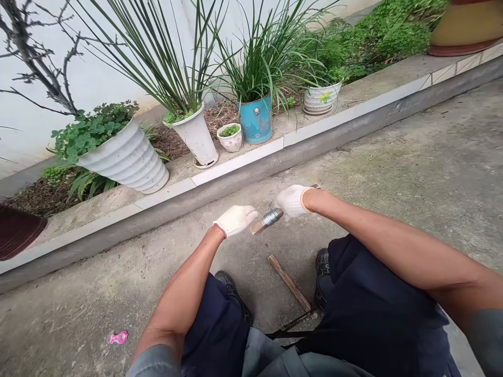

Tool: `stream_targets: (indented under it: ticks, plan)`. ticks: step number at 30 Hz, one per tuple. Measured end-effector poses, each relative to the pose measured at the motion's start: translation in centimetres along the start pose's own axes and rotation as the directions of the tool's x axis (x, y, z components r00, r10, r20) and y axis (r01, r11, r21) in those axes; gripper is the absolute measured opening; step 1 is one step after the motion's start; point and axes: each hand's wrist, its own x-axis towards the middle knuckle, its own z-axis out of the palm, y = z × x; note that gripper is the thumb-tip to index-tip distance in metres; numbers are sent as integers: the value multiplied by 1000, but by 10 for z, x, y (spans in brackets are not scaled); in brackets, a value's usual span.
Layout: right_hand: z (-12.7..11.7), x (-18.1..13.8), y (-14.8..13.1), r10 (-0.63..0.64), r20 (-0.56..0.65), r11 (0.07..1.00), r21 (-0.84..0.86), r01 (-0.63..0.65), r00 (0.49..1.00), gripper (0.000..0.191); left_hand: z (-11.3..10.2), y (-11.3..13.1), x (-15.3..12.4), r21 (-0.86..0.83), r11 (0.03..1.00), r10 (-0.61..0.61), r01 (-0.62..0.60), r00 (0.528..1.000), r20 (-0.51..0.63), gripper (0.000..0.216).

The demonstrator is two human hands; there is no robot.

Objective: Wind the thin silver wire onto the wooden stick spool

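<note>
A short piece of wood wound with silvery wire (271,217) is between my two hands, above the concrete. My left hand (236,220), in a white knitted glove with a red cuff edge, is closed at the wood's left side. Its fingertips pinch together beside the coil, seemingly on the wire. In a matching glove, my right hand (291,201) is curled just past the wood's dark right end. The tip of a wooden stick (315,186) pokes out behind that hand; the rest is hidden in the grip. A thin strand of wire arcs near the right fingers.
On the ground between my shoes lies a wooden bar (290,284), joined to a dark rod. A pink object (119,337) is at the lower left. Ahead, a tiled kerb (239,163) carries a ribbed white pot (129,157), a blue pot (256,121) and other planters.
</note>
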Motion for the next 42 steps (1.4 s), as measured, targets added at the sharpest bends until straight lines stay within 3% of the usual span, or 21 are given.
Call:
stream_targets:
  ticks: [3,5,10,14,18,23,30,36,39,42]
  plan:
    - [3,-8,7,-157,17,973,175,152,987,31,6,-3,0,-94,995,15,-13,1000,22,43]
    - [2,-11,10,-176,-37,936,303,178,984,33,9,-1,-1,-190,980,56,-52,998,13,37]
    - [-5,-11,6,-45,-264,874,456,165,963,45,11,17,-4,-342,939,-29,28,1000,3,51]
    - [-10,-2,4,188,-379,897,441,-2,906,44,10,26,-2,-376,925,-20,51,996,86,53]
    - [-10,5,1,366,-333,903,353,-245,869,38,11,23,-1,-344,937,-32,62,995,94,47]
    - [-6,12,-17,387,-244,919,180,-351,889,31,18,19,1,-225,963,-108,150,977,186,39]
    - [-3,9,-30,353,-156,935,85,-343,923,34,9,11,0,156,963,-225,218,974,26,39]
    - [-9,18,-22,370,-234,928,144,-344,899,34,-8,10,-5,177,935,-299,308,951,-78,45]
    - [-9,22,-26,364,-230,931,107,-349,902,34,-2,12,-3,164,940,-296,297,955,-33,45]
    - [-5,23,-29,317,-168,948,80,-308,933,33,9,12,-1,124,971,-209,203,977,35,43]
